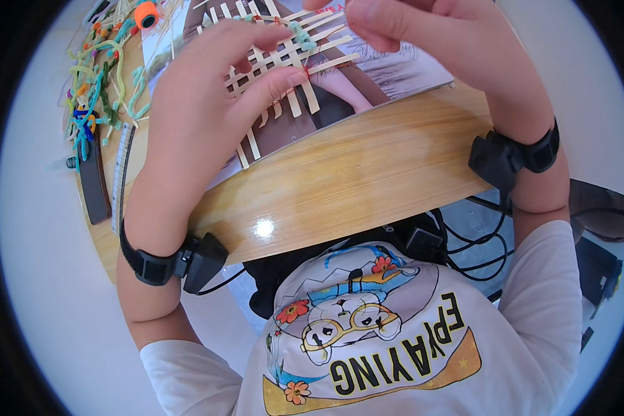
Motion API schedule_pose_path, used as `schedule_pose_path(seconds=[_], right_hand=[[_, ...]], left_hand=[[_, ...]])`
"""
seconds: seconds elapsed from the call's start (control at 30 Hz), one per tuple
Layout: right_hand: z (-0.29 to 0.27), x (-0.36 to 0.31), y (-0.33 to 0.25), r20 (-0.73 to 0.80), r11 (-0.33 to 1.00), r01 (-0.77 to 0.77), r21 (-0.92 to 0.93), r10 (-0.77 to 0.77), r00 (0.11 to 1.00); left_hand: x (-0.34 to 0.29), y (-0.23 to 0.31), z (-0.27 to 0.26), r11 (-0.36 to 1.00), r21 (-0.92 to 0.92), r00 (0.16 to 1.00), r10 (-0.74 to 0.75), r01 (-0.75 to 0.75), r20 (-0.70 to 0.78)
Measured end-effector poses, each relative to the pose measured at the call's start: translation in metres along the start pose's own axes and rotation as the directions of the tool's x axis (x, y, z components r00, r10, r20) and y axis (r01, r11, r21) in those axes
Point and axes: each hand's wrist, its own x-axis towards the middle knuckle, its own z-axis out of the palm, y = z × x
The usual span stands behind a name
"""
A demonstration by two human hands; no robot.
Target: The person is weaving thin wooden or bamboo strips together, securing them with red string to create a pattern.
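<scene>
A lattice of pale flat strips (284,59), woven over and under, lies on a printed picture sheet (388,76). Pale green fuzzy yarn (302,36) and bits of red thread show among its strips. My left hand (211,93) grips the lattice, its thumb pressed on a strip near the right side and its fingers bent over the far part. To the right, my right hand (423,35) is raised with the fingers closed together just beyond the strip ends. What those fingers hold, if anything, cannot be made out, as the hand is cut by the upper edge.
At the far left lies a heap of coloured yarn pieces (107,62) with an orange spool (146,14). A dark flat bar (93,184) and a clear ruler (122,166) lie along the wooden table's (353,173) left edge. Black cables (475,243) hang below its front edge.
</scene>
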Motion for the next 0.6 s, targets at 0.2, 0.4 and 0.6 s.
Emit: schedule_pose_path(seconds=[0.2, 0.4, 0.6], right_hand=[[0.010, 0.004, 0.014, 0.200, 0.971, -0.107, 0.212, 0.064, 0.978], [0.006, 0.007, 0.010, 0.230, 0.953, -0.212, 0.214, 0.162, 0.960], [0.000, 0.004, 0.003, 0.106, 0.949, -0.244, -0.200, 0.269, 0.957]], left_hand=[[-0.005, 0.016, -0.001, 0.992, -0.120, 0.998, -0.033, 0.039, 0.048], [-0.002, -0.003, 0.001, 0.992, -0.117, 0.999, -0.049, 0.047, -0.014], [-0.002, -0.008, -0.001, 1.000, 0.000, 0.999, -0.023, 0.023, -0.048]])
